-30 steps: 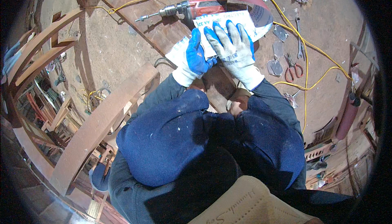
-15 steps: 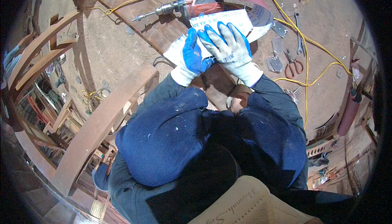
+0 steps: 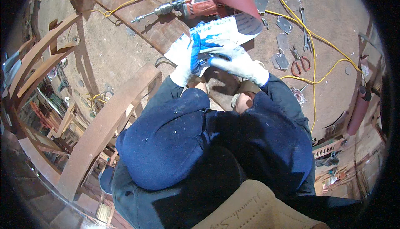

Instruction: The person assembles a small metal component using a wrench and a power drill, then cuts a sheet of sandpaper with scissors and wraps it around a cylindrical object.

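Both my hands wear white gloves with blue coating, and both are on a long strip of sandpaper (image 3: pixel 216 28). Its back is white with blue print, and its far end curls up to show the dark red grit side. My left hand (image 3: pixel 192 58) grips the near end, thumb side up. My right hand (image 3: pixel 235 59) bends across toward the left palm, its fingers closed over the sheet between the two hands. The fingertips are partly hidden behind the paper and glove. Just beyond the strip lies a red power drill (image 3: pixel 204 6), its bit to the left.
A wooden board (image 3: pixel 125 3) lies under the drill. To the right are red-handled pliers (image 3: pixel 300 64), a wrench (image 3: pixel 305 28), several thin grey plates (image 3: pixel 280 61) and a yellow cord (image 3: pixel 314 79). Curved wooden pieces (image 3: pixel 104 124) stand on the left.
My right hand has turned from lying flat on the sandpaper to bending toward my left hand. The sheet has shifted left and nearer, its red curl now reaching over the drill's rear.
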### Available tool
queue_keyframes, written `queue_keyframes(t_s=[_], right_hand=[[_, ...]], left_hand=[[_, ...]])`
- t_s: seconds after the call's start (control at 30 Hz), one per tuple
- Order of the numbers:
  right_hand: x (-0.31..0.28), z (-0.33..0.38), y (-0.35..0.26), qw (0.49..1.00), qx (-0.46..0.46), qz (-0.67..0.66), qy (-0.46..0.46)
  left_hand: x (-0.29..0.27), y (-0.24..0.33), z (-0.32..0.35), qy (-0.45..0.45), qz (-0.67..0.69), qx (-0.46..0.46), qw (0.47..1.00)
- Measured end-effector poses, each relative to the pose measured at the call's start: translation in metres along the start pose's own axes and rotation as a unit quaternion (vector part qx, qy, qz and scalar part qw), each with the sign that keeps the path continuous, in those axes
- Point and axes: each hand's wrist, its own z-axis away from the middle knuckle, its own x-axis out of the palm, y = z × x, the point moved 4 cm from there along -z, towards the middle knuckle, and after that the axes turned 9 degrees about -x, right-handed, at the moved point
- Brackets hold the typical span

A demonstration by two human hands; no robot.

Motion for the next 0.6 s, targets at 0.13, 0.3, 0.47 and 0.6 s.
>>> queue_keyframes(t_s=[0.13, 0.3, 0.47, 0.6], right_hand=[[-0.007, 0.014, 0.006, 0.974, 0.119, -0.067, 0.181], [-0.033, 0.020, 0.036, 0.950, 0.143, 0.061, 0.270], [-0.032, 0.023, 0.062, 0.930, 0.279, 0.066, 0.229], [-0.026, 0.015, 0.067, 0.930, 0.287, -0.010, 0.229]], left_hand=[[-0.011, -0.004, -0.007, 0.046, -0.006, 0.062, 0.997], [-0.028, 0.012, 0.004, -0.053, 0.177, -0.009, 0.983], [-0.033, 0.004, -0.001, -0.008, 0.135, 0.021, 0.991], [-0.012, 0.015, 0.013, -0.057, 0.166, -0.032, 0.984]])
